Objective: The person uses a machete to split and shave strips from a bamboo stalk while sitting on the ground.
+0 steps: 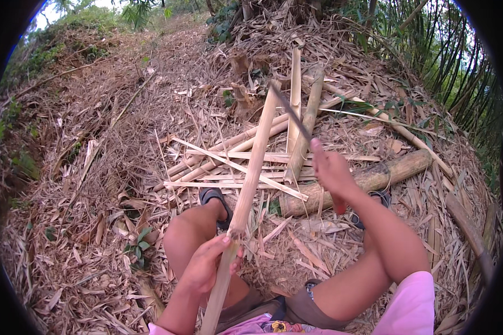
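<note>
My left hand [207,262] grips the near end of a long split bamboo strip [254,162] that slants up and away from my lap over my left knee. My right hand [331,170] holds the handle of a long dark knife [290,110]. Its blade reaches up and left to the far tip of the strip and touches it there. The handle is mostly hidden inside my fist.
A pile of split bamboo pieces [237,167] lies on the ground ahead of my knees. A thick bamboo log [391,170] lies by my right leg. Dry leaves [84,223] cover the slope. A stand of bamboo stems [458,67] rises at the right.
</note>
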A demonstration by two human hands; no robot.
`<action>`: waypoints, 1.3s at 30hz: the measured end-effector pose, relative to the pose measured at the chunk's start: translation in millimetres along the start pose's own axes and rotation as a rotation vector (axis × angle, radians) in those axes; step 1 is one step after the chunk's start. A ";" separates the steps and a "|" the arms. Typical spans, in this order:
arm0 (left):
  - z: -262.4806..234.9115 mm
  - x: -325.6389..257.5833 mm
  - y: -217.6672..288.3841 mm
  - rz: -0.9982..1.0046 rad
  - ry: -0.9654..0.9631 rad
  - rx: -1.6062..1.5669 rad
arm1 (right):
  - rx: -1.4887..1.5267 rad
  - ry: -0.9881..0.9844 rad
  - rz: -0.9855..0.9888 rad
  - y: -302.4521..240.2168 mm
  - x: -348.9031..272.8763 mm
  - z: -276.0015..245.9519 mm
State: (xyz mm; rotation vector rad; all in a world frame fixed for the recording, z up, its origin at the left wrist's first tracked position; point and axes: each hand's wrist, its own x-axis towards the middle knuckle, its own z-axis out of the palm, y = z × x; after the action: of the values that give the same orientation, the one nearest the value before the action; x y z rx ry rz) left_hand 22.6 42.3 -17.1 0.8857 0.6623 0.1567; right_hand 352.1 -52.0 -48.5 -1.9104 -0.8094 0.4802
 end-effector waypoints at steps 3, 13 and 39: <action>-5.7 20.4 6.0 -0.066 -0.103 -0.070 | -0.195 -0.068 -0.290 -28.6 -30.5 21.2; 33.3 85.1 38.6 0.009 -0.221 -0.166 | -0.532 -0.138 -0.387 -61.3 -76.7 23.7; 23.2 83.0 -7.7 0.282 -0.088 0.052 | 0.140 -0.236 -0.028 -56.2 -62.2 61.1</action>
State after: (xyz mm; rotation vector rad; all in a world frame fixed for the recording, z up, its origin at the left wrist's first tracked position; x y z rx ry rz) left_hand 101.0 54.3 -51.6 1.0284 0.4590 0.3523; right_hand 251.3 -40.6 -26.8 -1.7314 -0.9279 0.7354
